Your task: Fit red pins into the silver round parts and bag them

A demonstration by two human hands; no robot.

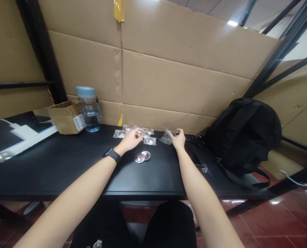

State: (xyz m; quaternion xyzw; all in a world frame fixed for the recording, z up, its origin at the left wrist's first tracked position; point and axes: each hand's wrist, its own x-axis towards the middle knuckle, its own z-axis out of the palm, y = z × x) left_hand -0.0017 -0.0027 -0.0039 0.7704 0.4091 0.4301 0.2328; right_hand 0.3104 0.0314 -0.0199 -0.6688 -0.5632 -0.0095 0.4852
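Several packets (150, 141) — left hand (129, 139), right hand (178, 139) touching.

A black rubber-strapped smartwatch (112, 154) sat behind your left hand (129, 139); your forearms were bare, and your black trousers (169, 224) bore a small white print (98, 244).

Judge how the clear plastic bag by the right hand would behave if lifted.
Probably floppy: the clear plastic bag looks thin and crumpled. Likely light, being small beside the right hand. Its glossy film may be slippery.
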